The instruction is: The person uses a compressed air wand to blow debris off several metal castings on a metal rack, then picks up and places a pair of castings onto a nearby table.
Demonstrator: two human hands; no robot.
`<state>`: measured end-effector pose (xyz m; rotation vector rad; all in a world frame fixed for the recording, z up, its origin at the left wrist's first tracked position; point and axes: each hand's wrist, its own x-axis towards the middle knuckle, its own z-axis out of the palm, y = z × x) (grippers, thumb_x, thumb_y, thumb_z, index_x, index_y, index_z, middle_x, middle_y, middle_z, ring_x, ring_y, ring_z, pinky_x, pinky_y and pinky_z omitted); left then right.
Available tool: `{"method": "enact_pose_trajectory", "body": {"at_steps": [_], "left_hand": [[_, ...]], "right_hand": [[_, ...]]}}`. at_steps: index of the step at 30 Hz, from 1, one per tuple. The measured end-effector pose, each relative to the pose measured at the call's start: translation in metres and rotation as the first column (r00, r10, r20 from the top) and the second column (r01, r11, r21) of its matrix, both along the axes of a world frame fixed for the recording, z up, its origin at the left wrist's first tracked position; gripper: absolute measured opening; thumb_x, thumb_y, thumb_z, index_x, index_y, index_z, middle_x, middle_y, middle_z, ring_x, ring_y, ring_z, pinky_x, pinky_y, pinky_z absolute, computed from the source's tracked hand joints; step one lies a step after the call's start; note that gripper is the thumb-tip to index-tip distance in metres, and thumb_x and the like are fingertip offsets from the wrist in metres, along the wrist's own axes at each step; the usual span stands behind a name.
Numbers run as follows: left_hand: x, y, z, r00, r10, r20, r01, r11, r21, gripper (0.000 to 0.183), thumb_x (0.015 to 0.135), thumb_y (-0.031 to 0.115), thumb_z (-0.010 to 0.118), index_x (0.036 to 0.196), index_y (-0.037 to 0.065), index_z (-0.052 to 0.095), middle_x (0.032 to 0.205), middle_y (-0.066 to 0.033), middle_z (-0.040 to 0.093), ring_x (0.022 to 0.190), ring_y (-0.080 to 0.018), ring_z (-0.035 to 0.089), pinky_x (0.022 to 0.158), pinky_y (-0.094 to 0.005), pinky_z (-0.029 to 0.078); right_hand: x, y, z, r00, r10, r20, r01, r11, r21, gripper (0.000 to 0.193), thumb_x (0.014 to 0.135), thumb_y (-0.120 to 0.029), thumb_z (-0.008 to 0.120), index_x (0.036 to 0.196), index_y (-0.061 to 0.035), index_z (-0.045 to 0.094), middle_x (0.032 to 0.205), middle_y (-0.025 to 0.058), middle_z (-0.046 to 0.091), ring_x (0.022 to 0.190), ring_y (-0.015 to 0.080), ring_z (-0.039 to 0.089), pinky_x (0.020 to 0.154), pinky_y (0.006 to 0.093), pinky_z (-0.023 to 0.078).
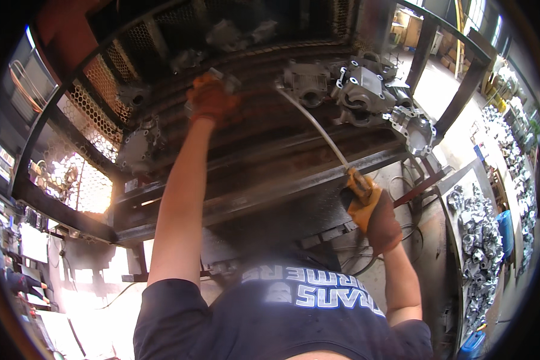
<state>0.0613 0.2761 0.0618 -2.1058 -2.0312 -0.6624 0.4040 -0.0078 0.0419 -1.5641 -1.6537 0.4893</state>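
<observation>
Both my hands wear orange-brown work gloves. My left hand point(211, 99) is stretched far into the metal cage and closed on a grey metal casting point(227, 79); motion blurs the glove, and the casting is mostly hidden under it. Lower right, my right hand point(375, 216) grips the handle of an air blow gun point(321, 127). Its long thin metal tube points up and left, the tip near a finned casting point(306, 81). To the right of the tip, more grey castings point(361, 89) are piled, one point(413, 129) at the cage's front edge.
A dark steel frame point(264, 197) crosses in front of me, with mesh walls point(96, 108) at the side and back. More castings point(141, 144) lie at the left and rear. Small metal parts point(480, 258) heap on a right-hand table. Hoses point(411, 234) hang below the frame.
</observation>
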Motion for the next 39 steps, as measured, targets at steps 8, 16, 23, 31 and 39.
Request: {"method": "enact_pose_trajectory", "body": {"at_steps": [8, 16, 23, 31, 39], "left_hand": [[-0.178, -0.025, -0.003, 0.427, -0.477, 0.768, 0.348, 0.871, 0.348, 0.068, 0.082, 0.024, 0.07, 0.138, 0.001, 0.038, 0.117, -0.0137, 0.063, 0.096, -0.0225, 0.065, 0.078, -0.0337, 0.054], [-0.198, -0.023, -0.065, 0.199, -0.504, 0.84, 0.074, 0.863, 0.5, 0.087, 0.068, 0.042, 0.076, 0.136, 0.003, 0.039, 0.123, -0.0124, 0.059, 0.107, -0.0269, 0.059, 0.094, -0.0411, 0.047], [-0.146, -0.015, -0.091, 0.95, 0.114, 0.291, -0.24, 0.862, 0.446, 0.11, 0.053, 0.051, 0.087, 0.136, 0.0, 0.035, 0.123, -0.0166, 0.059, 0.108, -0.0313, 0.061, 0.094, -0.0405, 0.049], [-0.049, -0.002, -0.053, 0.132, -0.434, 0.891, 0.471, 0.819, 0.329, 0.087, 0.075, 0.057, 0.073, 0.132, 0.001, 0.04, 0.131, -0.0121, 0.054, 0.118, -0.0272, 0.054, 0.102, -0.0421, 0.044], [0.058, -0.065, -0.012, -0.625, 0.271, 0.732, 0.751, 0.465, 0.469, 0.088, 0.079, 0.06, 0.068, 0.142, 0.005, 0.039, 0.138, -0.0143, 0.049, 0.127, -0.0341, 0.047, 0.104, -0.0539, 0.04]], "right_hand": [[-0.059, 0.065, 0.058, 0.96, 0.279, -0.013, -0.266, 0.929, 0.258, 0.038, 0.075, -0.013, 0.07, 0.109, 0.0013, 0.063, 0.087, 0.0223, 0.067, 0.074, 0.0378, 0.064, 0.068, 0.0385, 0.05], [-0.061, 0.095, 0.047, 0.962, 0.263, 0.075, -0.27, 0.957, 0.104, 0.05, 0.071, -0.019, 0.075, 0.117, -0.0009, 0.063, 0.088, 0.022, 0.068, 0.081, 0.0372, 0.065, 0.072, 0.0414, 0.051], [-0.017, 0.077, 0.011, 0.973, 0.223, 0.054, -0.224, 0.975, -0.002, 0.052, 0.078, -0.015, 0.074, 0.124, 0.0021, 0.056, 0.108, 0.0191, 0.067, 0.099, 0.0348, 0.065, 0.078, 0.0392, 0.052], [0.019, 0.017, 0.028, 0.984, 0.096, 0.152, -0.049, 0.956, -0.291, 0.041, 0.08, 0.001, 0.065, 0.12, -0.0007, 0.059, 0.101, 0.0074, 0.068, 0.085, 0.0136, 0.065, 0.068, 0.0286, 0.051], [0.062, -0.047, -0.002, 0.914, -0.246, -0.322, 0.236, 0.969, -0.071, 0.016, 0.086, -0.005, 0.063, 0.101, 0.0005, 0.064, 0.08, 0.0068, 0.065, 0.075, 0.0123, 0.06, 0.069, 0.0268, 0.048]]}}
